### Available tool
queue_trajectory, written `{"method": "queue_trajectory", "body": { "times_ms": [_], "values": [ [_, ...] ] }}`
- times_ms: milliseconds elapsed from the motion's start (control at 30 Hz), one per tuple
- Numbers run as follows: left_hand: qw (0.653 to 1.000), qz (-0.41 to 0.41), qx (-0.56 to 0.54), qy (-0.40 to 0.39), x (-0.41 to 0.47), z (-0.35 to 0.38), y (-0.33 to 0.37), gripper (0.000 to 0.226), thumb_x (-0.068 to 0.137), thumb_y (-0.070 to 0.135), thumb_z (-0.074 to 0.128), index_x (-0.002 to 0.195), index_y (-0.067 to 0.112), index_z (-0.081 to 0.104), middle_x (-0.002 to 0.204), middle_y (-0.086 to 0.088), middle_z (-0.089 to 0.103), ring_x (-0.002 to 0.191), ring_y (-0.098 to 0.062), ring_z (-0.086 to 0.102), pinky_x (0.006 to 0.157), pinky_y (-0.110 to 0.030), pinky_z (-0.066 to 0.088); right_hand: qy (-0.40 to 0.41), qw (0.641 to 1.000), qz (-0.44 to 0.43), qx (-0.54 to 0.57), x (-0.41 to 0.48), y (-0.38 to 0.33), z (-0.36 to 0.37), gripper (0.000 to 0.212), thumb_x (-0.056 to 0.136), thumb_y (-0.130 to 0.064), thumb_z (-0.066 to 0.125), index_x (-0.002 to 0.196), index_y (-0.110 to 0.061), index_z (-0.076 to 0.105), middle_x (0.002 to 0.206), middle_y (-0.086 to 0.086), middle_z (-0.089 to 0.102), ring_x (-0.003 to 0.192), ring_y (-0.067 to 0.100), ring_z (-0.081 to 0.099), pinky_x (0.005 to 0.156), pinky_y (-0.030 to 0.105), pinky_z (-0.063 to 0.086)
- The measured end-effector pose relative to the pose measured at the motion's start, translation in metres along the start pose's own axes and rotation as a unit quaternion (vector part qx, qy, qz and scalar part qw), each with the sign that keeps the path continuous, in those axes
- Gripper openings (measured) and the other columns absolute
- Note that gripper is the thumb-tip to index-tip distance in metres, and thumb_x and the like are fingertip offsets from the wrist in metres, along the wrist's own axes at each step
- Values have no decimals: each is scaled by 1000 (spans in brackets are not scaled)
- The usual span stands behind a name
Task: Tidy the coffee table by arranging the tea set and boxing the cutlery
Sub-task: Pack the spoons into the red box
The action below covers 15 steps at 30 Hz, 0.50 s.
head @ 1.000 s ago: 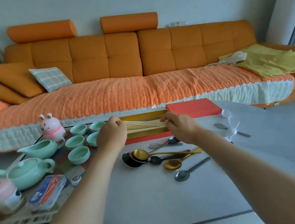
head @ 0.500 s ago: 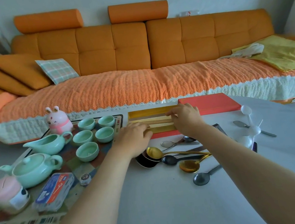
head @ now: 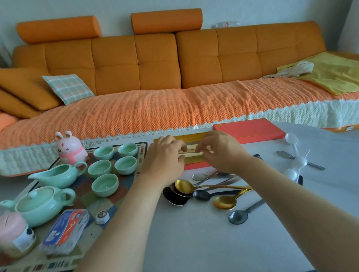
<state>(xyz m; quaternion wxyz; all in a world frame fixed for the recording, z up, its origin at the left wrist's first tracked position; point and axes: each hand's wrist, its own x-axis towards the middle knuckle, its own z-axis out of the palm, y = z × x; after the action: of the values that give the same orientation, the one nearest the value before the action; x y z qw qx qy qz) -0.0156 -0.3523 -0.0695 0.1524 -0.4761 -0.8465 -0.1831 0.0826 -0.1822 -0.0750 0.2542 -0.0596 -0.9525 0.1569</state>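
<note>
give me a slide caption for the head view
Left hand and right hand pinch chopsticks in the box; spoons lie loose on the table.

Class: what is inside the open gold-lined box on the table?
Pale wooden chopsticks lie lengthwise in the gold-lined box. The left hand and right hand cover both ends, hiding anything else.

Soft, even daylight is filling the room, leaving only faint shadows under the spoons (head: 224, 201) on the worktop (head: 187, 247). The wide lens is bowing the sofa (head: 158, 59) outward, and the pink jar (head: 4, 229) near left is blurring.
</note>
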Motion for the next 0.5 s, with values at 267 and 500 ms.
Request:
{"method": "queue_trajectory", "body": {
  "times_ms": [267, 500],
  "values": [
    [988, -28, -58, -139, -17, 0, 19, 23, 95, 27, 54, 114, 31, 64, 114, 9, 62, 98, -15, 59, 71, -28, 41, -260, 957, 57, -112, -10, -24, -13, 24, 86, -26, 58, 105, -33, 72, 105, -12, 69, 97, 14, 63, 83, 32, 54],
    [984, -35, -63, -164, -19, 4, 27, 36, 95, 46, 55, 126, 28, 62, 118, 7, 64, 101, -16, 59, 76, -29, 46, -224, 962, 36, -151, -22, -20, -10, 20, 92, -25, 54, 100, -32, 71, 101, -8, 67, 96, 14, 59, 88, 33, 50]
  ]
}}
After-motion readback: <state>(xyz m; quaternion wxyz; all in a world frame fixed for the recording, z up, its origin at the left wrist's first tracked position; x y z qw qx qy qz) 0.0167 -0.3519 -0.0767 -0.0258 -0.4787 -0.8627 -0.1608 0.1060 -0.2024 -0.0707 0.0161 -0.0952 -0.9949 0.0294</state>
